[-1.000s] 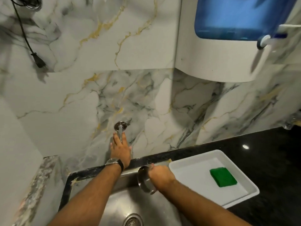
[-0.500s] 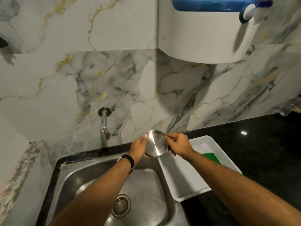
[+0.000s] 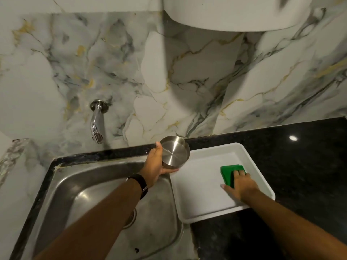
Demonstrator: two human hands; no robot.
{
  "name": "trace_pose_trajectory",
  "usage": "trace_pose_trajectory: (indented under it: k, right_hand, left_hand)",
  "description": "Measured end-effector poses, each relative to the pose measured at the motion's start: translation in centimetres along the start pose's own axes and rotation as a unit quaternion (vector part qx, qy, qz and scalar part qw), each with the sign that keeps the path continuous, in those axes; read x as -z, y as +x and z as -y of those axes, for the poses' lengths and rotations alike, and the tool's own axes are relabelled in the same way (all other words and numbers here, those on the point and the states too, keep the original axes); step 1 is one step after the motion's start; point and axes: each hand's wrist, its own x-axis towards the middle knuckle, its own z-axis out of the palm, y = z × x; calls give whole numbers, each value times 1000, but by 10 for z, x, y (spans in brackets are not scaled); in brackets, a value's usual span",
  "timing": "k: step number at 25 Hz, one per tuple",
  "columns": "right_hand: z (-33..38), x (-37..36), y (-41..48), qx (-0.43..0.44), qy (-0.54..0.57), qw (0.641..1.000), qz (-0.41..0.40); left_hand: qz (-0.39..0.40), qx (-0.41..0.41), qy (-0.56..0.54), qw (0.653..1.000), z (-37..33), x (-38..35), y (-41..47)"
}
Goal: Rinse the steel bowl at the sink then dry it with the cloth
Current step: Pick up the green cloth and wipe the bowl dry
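Steel bowl (image 3: 174,154), shiny, tilted sideways

Silver steel bowl (image 3: 175,154), bright green cloth (image 3: 229,172) in a plain white tray (image 3: 202,209), black speckled worktop (image 3: 300,162), grey-and-gold veined white marble wall (image 3: 187,72), dull grey sink (image 3: 105,184), black watch strap (image 3: 139,182).

sink (image 3: 90,177) left, tray (image 3: 199,203) right on counter (image 3: 309,166), cloth (image 3: 228,170) in tray, tap (image 3: 96,124) behind sink, bowl (image 3: 174,153) above the sink-tray edge
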Motion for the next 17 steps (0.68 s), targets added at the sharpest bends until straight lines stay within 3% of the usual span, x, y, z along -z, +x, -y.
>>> trace_pose_trajectory:
  k: [4, 7, 10, 12, 14, 15, 17]
  right_hand:
    - [-4, -7, 18, 34, -74, 996, -34]
    - [-10, 7, 24, -12, 101, 993, -54]
    - [4, 28, 1, -11, 273, 948, -161]
    - [39, 46, -30, 67, 356, 905, -222]
    - [82, 75, -66, 158, 478, 834, -228]
    - [102, 89, -82, 221, 485, 812, -239]
    - [137, 117, -109, 343, 341, 825, -292]
  left_hand:
    - [-3, 5, -27, 1000, -3, 0, -6]
    - [-10, -3, -35, 999, -11, 3, -23]
    - [-4, -32, 0, 999, -21, 15, -37]
    - [-16, -44, 26, 999, -26, 22, -46]
    - [-37, -59, 60, 996, -32, 26, -55]
    - [-43, -69, 79, 994, -34, 27, -59]
    - [-37, -93, 119, 988, -41, 28, -70]
